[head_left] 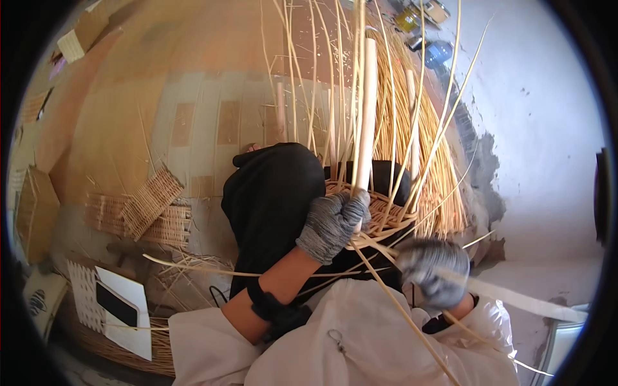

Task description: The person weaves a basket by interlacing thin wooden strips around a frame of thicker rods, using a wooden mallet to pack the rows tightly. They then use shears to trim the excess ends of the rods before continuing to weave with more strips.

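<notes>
My left hand (331, 225), in a grey knit glove, is closed round the lower end of a thick, pale wooden post (368, 109). The post rises from a partly woven wicker basket (393, 209) between my legs. Thin wicker stakes (315, 71) stand up around it. Right of the basket, my gloved right hand (438, 273) is blurred by motion. Its fingers look curled round a pale, smeared wicker rod (515, 297) that stretches to the right. Another long rod (405, 312) runs from beside my left hand down over my white apron (309, 347).
A big bundle of wicker rods (444, 186) lies against the white wall (541, 128). Woven pieces (151, 199) lie on the floor at left, above a phone (117, 304) on a white board (138, 341). A blue bottle (438, 54) is at the far right.
</notes>
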Motion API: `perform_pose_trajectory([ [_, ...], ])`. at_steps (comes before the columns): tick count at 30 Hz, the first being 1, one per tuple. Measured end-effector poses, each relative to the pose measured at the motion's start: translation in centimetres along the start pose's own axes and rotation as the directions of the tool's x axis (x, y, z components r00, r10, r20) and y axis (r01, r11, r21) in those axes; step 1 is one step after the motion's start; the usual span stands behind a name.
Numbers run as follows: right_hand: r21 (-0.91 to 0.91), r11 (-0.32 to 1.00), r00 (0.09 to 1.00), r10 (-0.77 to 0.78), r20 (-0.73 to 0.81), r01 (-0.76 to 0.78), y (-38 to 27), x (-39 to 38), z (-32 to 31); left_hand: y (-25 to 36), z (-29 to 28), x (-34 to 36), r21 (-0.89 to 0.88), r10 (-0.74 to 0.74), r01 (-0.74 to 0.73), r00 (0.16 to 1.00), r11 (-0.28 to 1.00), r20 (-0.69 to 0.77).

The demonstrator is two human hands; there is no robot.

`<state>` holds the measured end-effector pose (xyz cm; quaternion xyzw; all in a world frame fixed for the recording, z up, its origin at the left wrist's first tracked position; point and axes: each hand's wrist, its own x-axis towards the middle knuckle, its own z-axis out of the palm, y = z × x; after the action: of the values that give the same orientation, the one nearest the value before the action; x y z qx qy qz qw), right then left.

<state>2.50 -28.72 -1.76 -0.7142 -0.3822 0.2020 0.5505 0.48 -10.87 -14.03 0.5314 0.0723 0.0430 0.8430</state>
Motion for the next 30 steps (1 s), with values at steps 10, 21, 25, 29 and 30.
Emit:
perform_pose_trajectory([
  [10, 0.302, 0.848, 0.870, 0.483, -0.100, -0.436, 5.2, -1.9, -4.1, 4.8, -1.7, -0.3, 0.590, -0.286, 0.097, 0.928, 0.801, 0.237],
  [21, -0.519, 0.855, 0.921, -0.201, -0.335, -0.002, 4.0, 7.0, 1.8, 2.4, 0.2, -0.8, 0.479, -0.099, 0.035, 0.989, 0.877, 0.109],
  [25, 0.284, 0.933, 0.875, -0.060, -0.480, 0.220, 4.2, 8.4, 1.5, 1.7, 0.9, -0.5, 0.157, -0.159, 0.150, 0.986, 0.976, 0.045],
  [29, -0.137, 0.990, 0.874, -0.106, -0.475, 0.045, 4.6, 13.0, 3.3, 1.1, 0.8, 0.0, 0.287, -0.165, 0.159, 0.986, 0.945, -0.003],
  [30, 0.259, 0.961, 0.847, 0.220, -0.484, -0.101, 4.6, 13.9, 3.8, 1.2, 0.3, 0.1, 0.433, -0.107, 0.101, 0.994, 0.896, -0.009],
])
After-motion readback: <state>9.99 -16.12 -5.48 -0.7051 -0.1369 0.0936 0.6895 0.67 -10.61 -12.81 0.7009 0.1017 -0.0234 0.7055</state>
